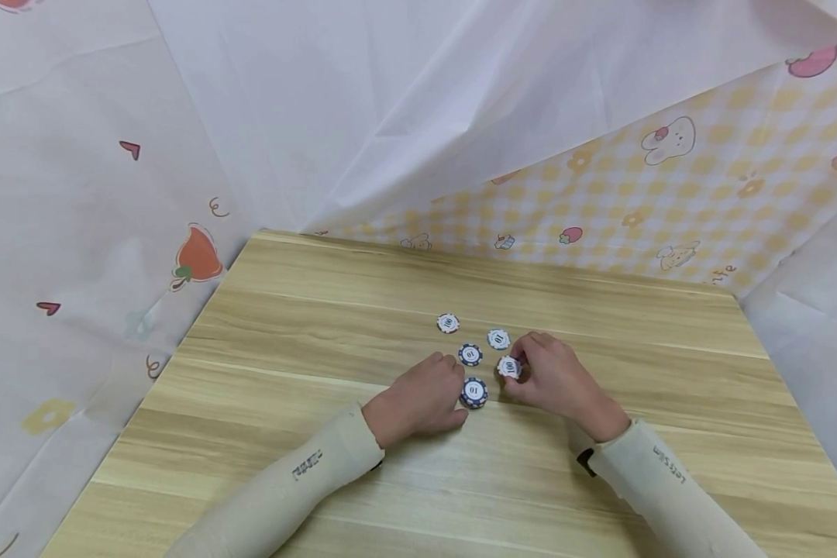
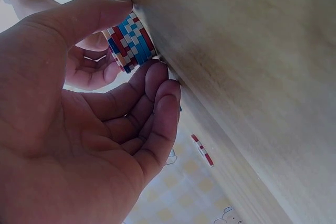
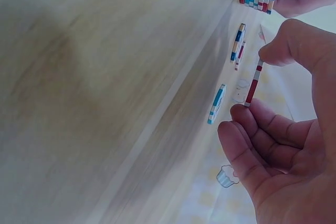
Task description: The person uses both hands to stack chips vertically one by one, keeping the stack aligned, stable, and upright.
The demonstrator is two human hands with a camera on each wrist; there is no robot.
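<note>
A short stack of poker chips (image 1: 474, 393) in red, light blue and dark blue stands on the table, a dark blue chip marked 10 on top. My left hand (image 1: 425, 397) holds the stack's side, thumb at one edge and curled fingers at the other; the stack (image 2: 130, 43) shows between them in the left wrist view. To its right, my right hand (image 1: 552, 377) pinches a single red-and-white chip (image 3: 254, 82) marked 100 between thumb and fingertips. In the right wrist view this chip is seen edge-on, above the table surface.
Beyond the stack lie single chips: a dark blue one (image 1: 470, 355) marked 10, a light blue one (image 1: 498, 339) and a red-and-white one (image 1: 448, 323) farthest back. The wooden table (image 1: 307, 310) meets patterned cloth (image 1: 600, 209) at its back edge.
</note>
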